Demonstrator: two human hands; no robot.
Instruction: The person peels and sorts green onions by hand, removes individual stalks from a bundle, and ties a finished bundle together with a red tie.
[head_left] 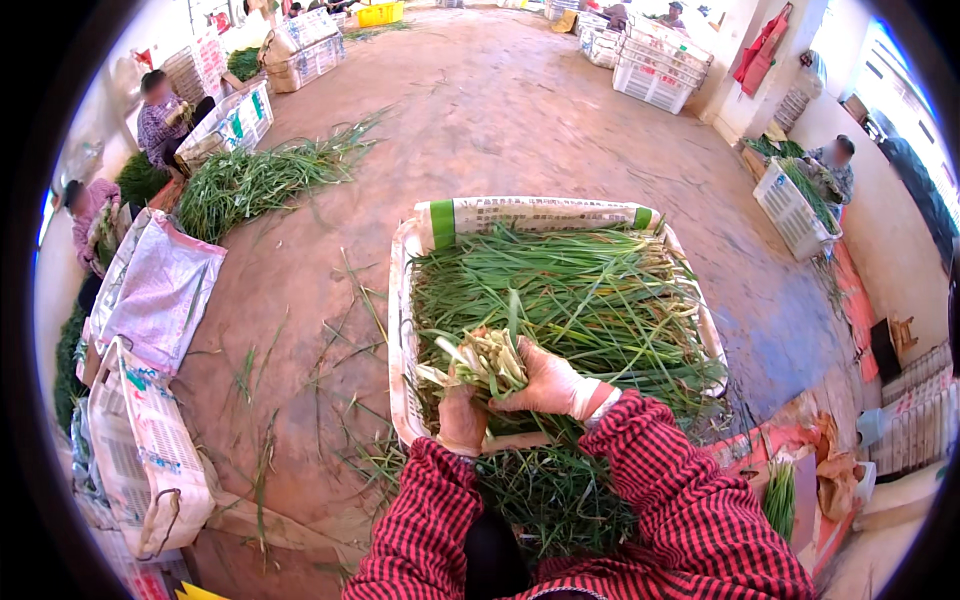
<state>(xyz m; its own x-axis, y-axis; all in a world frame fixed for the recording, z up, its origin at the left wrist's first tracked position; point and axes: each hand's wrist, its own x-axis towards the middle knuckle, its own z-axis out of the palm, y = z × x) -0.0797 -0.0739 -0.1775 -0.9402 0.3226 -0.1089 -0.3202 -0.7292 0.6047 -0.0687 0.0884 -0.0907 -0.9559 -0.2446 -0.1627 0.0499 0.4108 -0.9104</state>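
Note:
A bunch of chive-like greens (495,358), its pale cut stem ends uppermost, is held over the near left part of a white plastic crate (403,330). My right hand (550,382) is closed round the bunch from the right, with a pale thin covering at the wrist. From below left, my left hand (462,418) has its fingers bent at the stem ends, close to a few whitish stalks sticking out to the left. Long green leaves (560,285) fill the crate, lying mostly crosswise. The lower part of the held bunch is hidden by my hands.
Loose greens (560,495) lie between the crate and my body. A leaf pile (265,180) and crates (150,450) stand to the left. At right are another crate (797,210) and a small bundle (780,500). People sit working along both walls; scraps litter the floor.

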